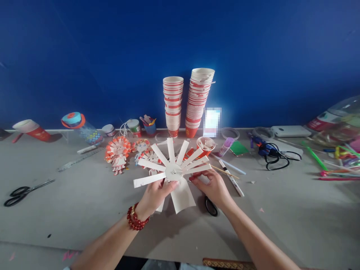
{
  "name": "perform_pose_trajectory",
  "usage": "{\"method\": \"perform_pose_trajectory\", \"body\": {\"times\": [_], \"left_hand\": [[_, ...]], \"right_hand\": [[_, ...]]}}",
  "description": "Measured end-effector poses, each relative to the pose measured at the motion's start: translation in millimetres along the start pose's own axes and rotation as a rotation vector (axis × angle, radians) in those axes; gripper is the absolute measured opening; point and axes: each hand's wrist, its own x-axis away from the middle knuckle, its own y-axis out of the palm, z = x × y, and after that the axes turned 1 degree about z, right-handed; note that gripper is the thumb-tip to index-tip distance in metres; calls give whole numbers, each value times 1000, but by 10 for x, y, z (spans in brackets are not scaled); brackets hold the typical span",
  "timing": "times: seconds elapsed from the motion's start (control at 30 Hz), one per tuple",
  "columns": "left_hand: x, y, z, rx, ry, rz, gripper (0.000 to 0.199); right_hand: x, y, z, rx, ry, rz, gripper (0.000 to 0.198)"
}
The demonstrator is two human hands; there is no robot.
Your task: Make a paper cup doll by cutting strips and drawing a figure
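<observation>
Head view showed the left hand point(157, 195) pinching a cut paper cup point(182, 197) near its round base point(173, 172), a hold that seemed to leave the strips point(171, 150) spread free. The right hand point(215, 187) curled at the cup's right edge; whether it gripped anything, I could not tell. Just below it, a black handle point(211, 207) showed, partly hidden.

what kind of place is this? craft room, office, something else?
Most likely a craft workspace; room type unclear. Clues: a white paper piece cut into radiating strips being held, decorated paper figures, and open scissors on the tabletop.
</observation>
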Motion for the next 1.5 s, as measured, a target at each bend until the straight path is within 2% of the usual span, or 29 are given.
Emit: {"method": "perform_pose_trajectory", "body": {"times": [0.07, 0.2, 0.33, 0.43, 0.6, 0.77, 0.9, 1.0, 1.13, 1.33, 1.4, 1.5], "left_hand": [[-1, 20, -3, 25, 31, -38, 35], [10, 77, 1, 19, 67, -87, 35], [22, 123, 8, 29, 134, -155, 32], [18, 136, 29, 137, 114, -198, 39], [11, 133, 76, 315, 55, -189, 38], [19, 115, 63, 293, 1, -137, 37], [43, 93, 85, 252, 1, -138, 25], [42, 74, 78, 368, -7, -114, 24], [-1, 60, 0, 560, -57, -98, 29], [-11, 181, -128, 635, 26, -40, 26], [4, 232, -148, 578, 82, -2, 31], [16, 277, -157, 475, 136, 67, 27]], "right_hand": [[31, 39, -7, -164, 1, -41, 25], [131, 170, -42, -457, 91, -221, 38], [165, 224, -90, -549, 186, -171, 44], [147, 210, -85, -597, 177, -125, 45], [136, 197, -43, -578, 118, -66, 37], [159, 202, -65, -476, 135, -10, 38], [158, 194, -72, -507, 140, -11, 37], [166, 189, -71, -498, 122, -19, 31], [193, 194, -39, -506, 120, 39, 32], [232, 237, 12, -584, 133, 65, 34], [255, 259, -1, -557, 123, 105, 35], [301, 294, -15, -483, 112, 161, 34]]}}
